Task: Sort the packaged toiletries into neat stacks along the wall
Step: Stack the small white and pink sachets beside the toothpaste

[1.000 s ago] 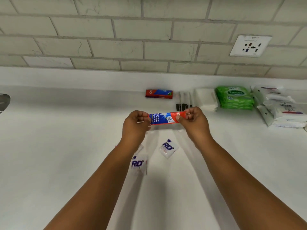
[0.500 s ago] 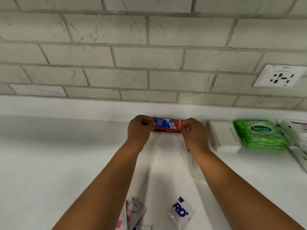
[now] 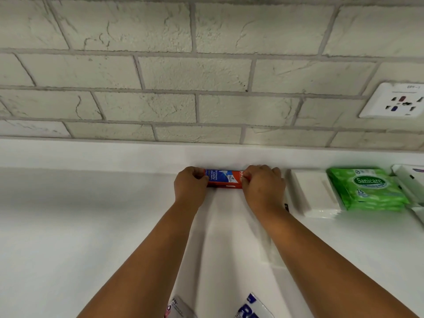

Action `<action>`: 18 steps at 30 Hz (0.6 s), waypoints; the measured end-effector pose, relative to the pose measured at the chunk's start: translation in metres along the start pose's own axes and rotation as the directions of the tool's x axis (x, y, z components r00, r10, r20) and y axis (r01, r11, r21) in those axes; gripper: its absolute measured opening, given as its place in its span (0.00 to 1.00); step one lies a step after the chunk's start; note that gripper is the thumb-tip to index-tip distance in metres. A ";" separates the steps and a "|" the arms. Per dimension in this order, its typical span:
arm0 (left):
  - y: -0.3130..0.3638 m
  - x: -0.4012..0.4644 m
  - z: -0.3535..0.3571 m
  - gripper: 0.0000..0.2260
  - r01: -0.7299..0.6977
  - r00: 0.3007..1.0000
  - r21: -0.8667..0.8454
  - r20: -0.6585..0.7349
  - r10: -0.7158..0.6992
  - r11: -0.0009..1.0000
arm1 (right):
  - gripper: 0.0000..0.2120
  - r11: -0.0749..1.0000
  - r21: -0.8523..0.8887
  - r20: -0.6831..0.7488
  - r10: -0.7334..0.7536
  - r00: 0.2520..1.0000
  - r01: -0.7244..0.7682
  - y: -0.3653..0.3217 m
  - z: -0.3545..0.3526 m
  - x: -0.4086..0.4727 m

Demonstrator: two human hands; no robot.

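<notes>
My left hand [image 3: 190,188] and right hand [image 3: 261,187] each pinch one end of the red toothpaste box [image 3: 223,179], fingers curled round it, at the back of the counter [image 3: 80,226] against the wall [image 3: 206,76], left of the white packs [image 3: 314,196] and green wipes [image 3: 367,189].

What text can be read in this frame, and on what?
"Sanicare" and "15": green wipes pack.
"Cavity Protection", partly hidden: toothpaste box held by left hand and right hand.
"R", cut off: sachet.
Wall socket marking: too blurred.
</notes>
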State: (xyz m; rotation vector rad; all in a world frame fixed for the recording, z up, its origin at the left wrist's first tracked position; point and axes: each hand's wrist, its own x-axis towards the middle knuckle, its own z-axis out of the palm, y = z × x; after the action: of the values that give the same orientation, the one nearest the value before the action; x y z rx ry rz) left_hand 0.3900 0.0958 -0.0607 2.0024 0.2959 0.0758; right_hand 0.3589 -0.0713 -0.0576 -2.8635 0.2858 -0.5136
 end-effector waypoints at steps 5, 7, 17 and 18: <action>0.001 -0.003 -0.003 0.07 0.040 0.999 -0.045 -0.010 -0.041 0.998 | 0.11 0.999 0.039 -0.006 -0.019 1.000 0.019 0.000 -0.007 0.000; 0.005 -0.007 -0.010 0.09 0.028 0.999 -0.037 -0.033 -0.029 0.999 | 0.09 0.997 0.072 -0.012 -0.033 0.999 0.034 0.001 -0.012 -0.001; 0.009 -0.103 -0.054 0.06 -0.104 0.994 -0.028 0.032 0.105 0.994 | 0.02 0.915 0.400 0.021 -0.070 0.997 0.056 0.007 -0.068 -0.080; 0.006 -0.116 -0.057 0.06 -0.114 0.992 -0.021 0.050 0.115 0.993 | 0.02 0.895 0.444 0.032 -0.071 0.997 0.050 0.009 -0.074 -0.095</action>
State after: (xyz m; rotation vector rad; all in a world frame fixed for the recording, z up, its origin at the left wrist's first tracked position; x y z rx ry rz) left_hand 0.2682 0.1156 -0.0213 1.9991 0.1465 0.0990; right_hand 0.2436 -0.0718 -0.0224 -2.4392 0.0579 -0.4518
